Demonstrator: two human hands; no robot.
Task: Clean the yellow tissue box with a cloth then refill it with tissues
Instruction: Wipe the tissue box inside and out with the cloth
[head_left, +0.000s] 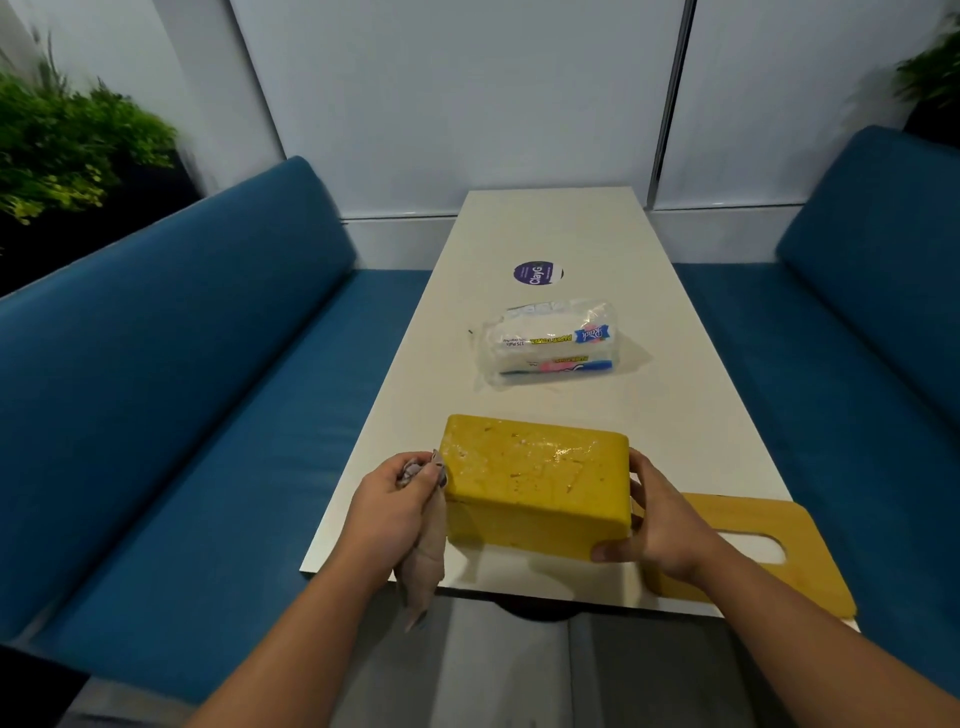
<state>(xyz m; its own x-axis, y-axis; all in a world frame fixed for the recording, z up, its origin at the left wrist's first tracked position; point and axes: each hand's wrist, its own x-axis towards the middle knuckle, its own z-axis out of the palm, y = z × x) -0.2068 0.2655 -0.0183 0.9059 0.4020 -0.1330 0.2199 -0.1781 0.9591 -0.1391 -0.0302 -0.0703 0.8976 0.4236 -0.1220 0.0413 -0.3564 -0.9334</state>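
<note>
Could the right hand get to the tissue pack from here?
Probably yes, once it lets go: the right hand grips the box, and bare table lies between it and the tissue pack.

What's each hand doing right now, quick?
Left hand: grips the cloth against the yellow tissue box.
Right hand: holds the box's right end.

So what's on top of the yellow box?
Only stains and smudges show on the yellow tissue box; nothing sits there. Its inside is hidden, because the solid side faces up.
</note>
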